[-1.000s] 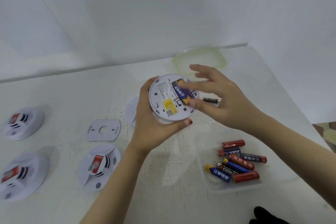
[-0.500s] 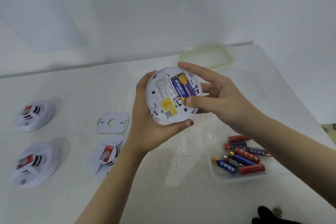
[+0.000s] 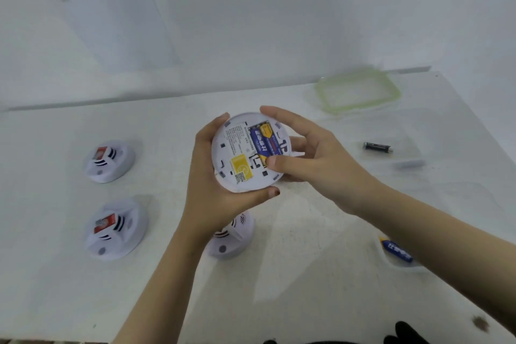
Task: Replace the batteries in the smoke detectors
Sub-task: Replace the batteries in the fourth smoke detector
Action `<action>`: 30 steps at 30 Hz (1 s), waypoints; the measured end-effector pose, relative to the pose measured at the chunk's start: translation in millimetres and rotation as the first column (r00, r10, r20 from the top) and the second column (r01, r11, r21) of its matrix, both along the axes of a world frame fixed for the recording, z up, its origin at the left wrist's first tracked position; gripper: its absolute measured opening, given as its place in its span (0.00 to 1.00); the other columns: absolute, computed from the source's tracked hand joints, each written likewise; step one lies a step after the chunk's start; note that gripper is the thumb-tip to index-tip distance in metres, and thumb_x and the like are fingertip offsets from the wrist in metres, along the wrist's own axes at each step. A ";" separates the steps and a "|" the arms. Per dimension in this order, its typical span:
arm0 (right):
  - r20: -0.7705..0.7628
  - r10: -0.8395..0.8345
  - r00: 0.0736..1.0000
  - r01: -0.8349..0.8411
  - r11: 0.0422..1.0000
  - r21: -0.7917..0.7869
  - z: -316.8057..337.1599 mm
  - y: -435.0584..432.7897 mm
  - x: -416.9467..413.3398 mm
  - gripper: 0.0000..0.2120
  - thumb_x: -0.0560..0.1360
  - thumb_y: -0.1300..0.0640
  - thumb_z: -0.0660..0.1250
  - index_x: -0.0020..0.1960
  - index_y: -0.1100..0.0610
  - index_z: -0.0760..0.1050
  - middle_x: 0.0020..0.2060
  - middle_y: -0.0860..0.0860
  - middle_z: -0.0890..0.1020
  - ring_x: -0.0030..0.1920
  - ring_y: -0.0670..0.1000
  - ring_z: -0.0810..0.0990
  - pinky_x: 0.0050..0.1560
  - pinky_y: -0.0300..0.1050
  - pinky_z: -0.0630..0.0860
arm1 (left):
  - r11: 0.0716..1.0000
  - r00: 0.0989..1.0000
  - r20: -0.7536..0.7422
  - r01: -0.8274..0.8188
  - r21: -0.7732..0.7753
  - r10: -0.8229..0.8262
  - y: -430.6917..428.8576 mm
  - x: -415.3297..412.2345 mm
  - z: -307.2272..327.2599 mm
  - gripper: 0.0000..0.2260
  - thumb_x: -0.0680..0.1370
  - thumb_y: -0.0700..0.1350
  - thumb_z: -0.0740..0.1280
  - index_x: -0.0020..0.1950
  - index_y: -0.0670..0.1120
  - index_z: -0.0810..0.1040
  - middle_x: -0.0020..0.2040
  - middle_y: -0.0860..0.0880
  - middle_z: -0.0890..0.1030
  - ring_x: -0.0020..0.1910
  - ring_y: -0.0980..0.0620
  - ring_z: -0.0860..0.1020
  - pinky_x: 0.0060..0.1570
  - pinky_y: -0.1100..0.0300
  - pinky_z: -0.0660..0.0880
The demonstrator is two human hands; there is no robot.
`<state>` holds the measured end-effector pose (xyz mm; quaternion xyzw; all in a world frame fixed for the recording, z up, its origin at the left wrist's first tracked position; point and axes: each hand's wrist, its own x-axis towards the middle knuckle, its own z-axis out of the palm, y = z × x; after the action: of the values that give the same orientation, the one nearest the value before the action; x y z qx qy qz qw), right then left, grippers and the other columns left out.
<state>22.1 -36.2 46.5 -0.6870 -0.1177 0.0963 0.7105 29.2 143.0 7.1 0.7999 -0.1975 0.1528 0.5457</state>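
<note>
White table [image 3: 307,274] — four smoke detectors [image 3: 237,145]

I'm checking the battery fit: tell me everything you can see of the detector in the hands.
The detector is a round white plastic disc, held up, back toward the camera. Its open bay holds two blue-and-yellow batteries side by side. Printed text, a yellow sticker and a QR code mark the back. The left hand grips its left and lower rim; the right hand holds the right rim, thumb on a battery end.
</note>
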 end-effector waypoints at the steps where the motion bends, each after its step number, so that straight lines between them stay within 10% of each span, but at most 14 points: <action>1: -0.001 0.020 1.000 -0.020 1.000 -0.003 0.1 7.3 1.7 0.30 0.73 0.69 0.67 0.67 0.44 0.69 0.49 0.53 0.84 0.47 0.52 0.84 0.46 0.46 0.81 | 0.998 0.999 0.012 -0.052 0.038 0.051 10.9 -1.5 0.2 0.43 0.57 0.55 0.78 0.67 0.51 0.62 0.64 0.52 0.70 0.64 0.56 0.72 0.59 0.63 0.73; 12: 0.037 0.057 0.998 -0.046 0.966 -0.255 -18.6 82.8 43.8 0.14 0.81 0.56 0.55 0.63 0.47 0.73 0.49 0.47 0.82 0.45 0.48 0.81 0.45 0.38 0.79 | 0.986 0.987 -0.079 -0.129 0.106 0.138 106.4 -11.3 9.5 0.42 0.55 0.54 0.79 0.66 0.55 0.66 0.56 0.75 0.73 0.58 0.73 0.72 0.49 0.79 0.69; 16: 0.147 0.254 0.956 0.013 0.463 -0.886 -40.7 92.2 63.1 0.19 0.75 0.47 0.65 0.64 0.52 0.73 0.56 0.49 0.78 0.55 0.49 0.76 0.51 0.39 0.72 | 0.982 0.986 -0.097 -0.118 0.148 0.133 132.2 -2.9 7.4 0.41 0.53 0.54 0.81 0.62 0.60 0.67 0.54 0.76 0.73 0.55 0.74 0.72 0.48 0.80 0.69; 20: 0.104 0.365 0.925 0.058 0.134 -0.989 -49.6 108.9 68.8 0.22 0.68 0.43 0.69 0.55 0.58 0.77 0.50 0.52 0.76 0.52 0.52 0.73 0.46 0.47 0.73 | 0.980 0.985 -0.111 -0.114 0.161 0.133 150.3 10.7 -0.7 0.41 0.54 0.59 0.78 0.65 0.57 0.68 0.56 0.71 0.75 0.56 0.69 0.73 0.51 0.77 0.70; 25: 0.127 0.361 0.924 0.083 0.137 -0.987 -50.3 111.3 74.1 0.23 0.67 0.42 0.68 0.52 0.58 0.76 0.45 0.51 0.76 0.47 0.51 0.73 0.46 0.47 0.75 | 0.980 0.989 -0.104 -0.081 0.184 0.101 157.6 27.1 -7.8 0.38 0.56 0.47 0.81 0.61 0.61 0.66 0.53 0.74 0.74 0.54 0.72 0.73 0.48 0.79 0.69; 30: 0.222 0.152 0.963 0.138 0.432 -0.892 -41.6 109.1 79.3 0.24 0.65 0.47 0.71 0.57 0.54 0.73 0.51 0.49 0.75 0.52 0.49 0.72 0.51 0.43 0.70 | 0.986 0.976 -0.215 -0.011 0.168 0.048 173.6 54.3 -19.9 0.40 0.58 0.44 0.80 0.67 0.54 0.68 0.56 0.67 0.76 0.56 0.67 0.75 0.49 0.73 0.74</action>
<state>101.4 72.9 4.9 -0.9651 -0.1464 0.0528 0.2107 83.5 316.6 -12.9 0.8573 -0.1365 0.0554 0.4933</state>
